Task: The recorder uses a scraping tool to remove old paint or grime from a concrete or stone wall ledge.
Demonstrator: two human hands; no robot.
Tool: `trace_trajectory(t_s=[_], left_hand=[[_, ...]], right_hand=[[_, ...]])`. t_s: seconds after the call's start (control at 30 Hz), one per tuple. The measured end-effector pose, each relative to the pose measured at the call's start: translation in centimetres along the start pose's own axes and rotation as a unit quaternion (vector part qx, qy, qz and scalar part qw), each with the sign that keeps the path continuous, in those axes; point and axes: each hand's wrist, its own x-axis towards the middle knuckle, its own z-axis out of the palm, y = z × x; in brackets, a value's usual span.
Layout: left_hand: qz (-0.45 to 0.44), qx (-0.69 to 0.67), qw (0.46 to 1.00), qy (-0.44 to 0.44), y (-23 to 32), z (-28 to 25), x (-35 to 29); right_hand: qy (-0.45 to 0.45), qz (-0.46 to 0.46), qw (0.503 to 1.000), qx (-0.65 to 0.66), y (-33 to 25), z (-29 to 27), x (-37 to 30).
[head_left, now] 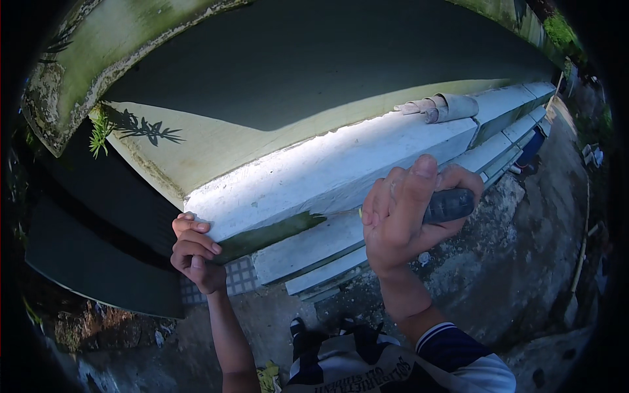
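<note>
My right hand (403,209) is wrapped round a tool with a thick black handle (449,205). From the hand's far side a thin shaft points left, toward a green, bare patch (275,234) on the front face of a white-painted ledge (288,180). Most of the tool is hidden by my fingers, so its exact kind does not show. At the ledge's left end, my left hand (196,249) has its fingers bent against the corner. A beige, rolled cloth-like thing (452,108) lies on top of the ledge, farther right.
White steps (314,245) run below the ledge. A dark, shaded wall panel (314,65) rises behind it. A small plant (100,131) grows at the left. Rough concrete ground (498,262) lies at the right, with a blue container (529,147) beside the steps.
</note>
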Motion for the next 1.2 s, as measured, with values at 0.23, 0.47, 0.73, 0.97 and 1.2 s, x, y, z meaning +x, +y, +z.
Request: trace_trajectory(t_s=[0.23,0.47,0.73,0.97,1.2], left_hand=[[-0.003,0.004,1.000,0.005,0.2,0.3,0.0],[0.015,0.002,1.000,0.007,-0.4,0.0,0.0],[0.035,0.037,0.998,0.039,-0.7,0.3,-0.1],[-0.012,0.043,0.998,0.046,0.9,0.4,0.5],[-0.038,0.056,0.995,0.073,2.0,1.2,0.6]], right_hand=[[-0.031,-0.021,0.998,-0.059,2.2,-1.3,-1.1],[-0.013,0.082,0.979,0.185,-4.5,-3.6,-1.0],[-0.166,0.166,0.933,0.271,0.7,-8.9,-3.0],[-0.130,0.172,0.964,0.156,1.7,-10.6,-8.2],[-0.164,0.250,0.922,0.247,0.6,-10.9,-7.1]])
